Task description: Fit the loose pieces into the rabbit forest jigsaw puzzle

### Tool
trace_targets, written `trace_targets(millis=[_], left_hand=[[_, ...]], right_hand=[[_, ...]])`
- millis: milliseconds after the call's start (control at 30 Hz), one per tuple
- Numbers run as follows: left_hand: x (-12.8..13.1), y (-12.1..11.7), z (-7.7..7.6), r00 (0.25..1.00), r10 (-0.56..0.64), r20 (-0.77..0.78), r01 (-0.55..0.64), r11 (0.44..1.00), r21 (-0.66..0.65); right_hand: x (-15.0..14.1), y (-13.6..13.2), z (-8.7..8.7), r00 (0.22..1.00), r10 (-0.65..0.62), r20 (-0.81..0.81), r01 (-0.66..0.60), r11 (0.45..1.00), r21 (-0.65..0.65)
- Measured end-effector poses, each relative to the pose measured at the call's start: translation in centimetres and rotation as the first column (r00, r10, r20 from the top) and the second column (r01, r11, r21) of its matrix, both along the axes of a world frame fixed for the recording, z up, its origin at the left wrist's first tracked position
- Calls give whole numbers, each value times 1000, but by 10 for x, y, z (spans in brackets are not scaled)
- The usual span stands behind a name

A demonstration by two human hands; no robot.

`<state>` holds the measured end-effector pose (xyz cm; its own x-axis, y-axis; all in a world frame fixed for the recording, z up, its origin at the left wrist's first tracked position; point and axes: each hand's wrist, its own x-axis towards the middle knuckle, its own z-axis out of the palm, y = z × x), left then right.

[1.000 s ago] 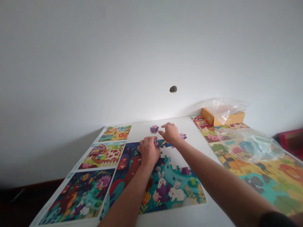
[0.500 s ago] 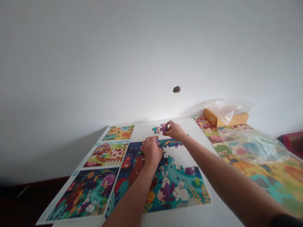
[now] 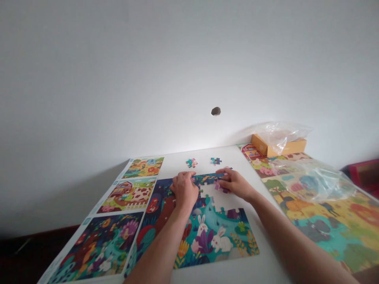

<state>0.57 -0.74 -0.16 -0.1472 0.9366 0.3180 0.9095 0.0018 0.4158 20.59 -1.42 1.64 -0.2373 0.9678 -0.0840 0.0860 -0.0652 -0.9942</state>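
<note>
Judging by the joined area, well past halfway on the puzzle (image 3: 237, 227), flat on the table (image 3: 177, 163): together along the bottom and left, rabbits and frog included. Lacking in the upper right, with a gap (image 3: 222, 200) in the picture. Pinching a purple piece (image 3: 224, 189) at that gap with the right hand (image 3: 238, 185). Resting the left hand (image 3: 186, 192) at the top edge, fingers curled; cannot tell whether gripping anything. Lying loose beyond: a teal-and-pink piece (image 3: 192, 163) and a teal-and-navy piece (image 3: 216, 161).

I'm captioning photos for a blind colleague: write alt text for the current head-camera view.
A left hand rests on a partly built animal jigsaw while the right hand holds a purple piece at its gap. Loose pieces lie beyond; printed pictures lie left.
</note>
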Motion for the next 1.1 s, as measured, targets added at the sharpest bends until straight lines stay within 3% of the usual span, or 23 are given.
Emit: trace_targets(millis=[100, 267, 367, 467, 667, 900, 1100], left_hand=[[0, 0, 0, 1000, -2, 1, 2, 1000, -2], [0, 1, 0, 1000, -4, 14, 4, 1000, -3], [0, 1, -1, 1000, -20, 21, 20, 1000, -3], [-2, 1, -2, 999, -40, 31, 40, 999, 3], [-6, 5, -6, 990, -130, 57, 128, 991, 48], [-8, 10, -10, 966, -249, 66, 240, 963, 124], [-5, 7, -8, 964, -260, 65, 249, 958, 142]], right_hand=[[2, 1, -3, 990, 27, 135, -45, 990, 134], [7, 0, 0, 956, -13, 292, -64, 966, 250], [8, 1, 0, 934, -109, 341, -10, 944, 329], [10, 4, -1, 902, -270, 338, 128, 912, 389], [20, 11, -10, 850, -411, 331, 272, 879, 392], [21, 8, -10, 851, -388, 354, 258, 896, 362], [17, 6, -4, 864, -340, 370, 216, 916, 337]])
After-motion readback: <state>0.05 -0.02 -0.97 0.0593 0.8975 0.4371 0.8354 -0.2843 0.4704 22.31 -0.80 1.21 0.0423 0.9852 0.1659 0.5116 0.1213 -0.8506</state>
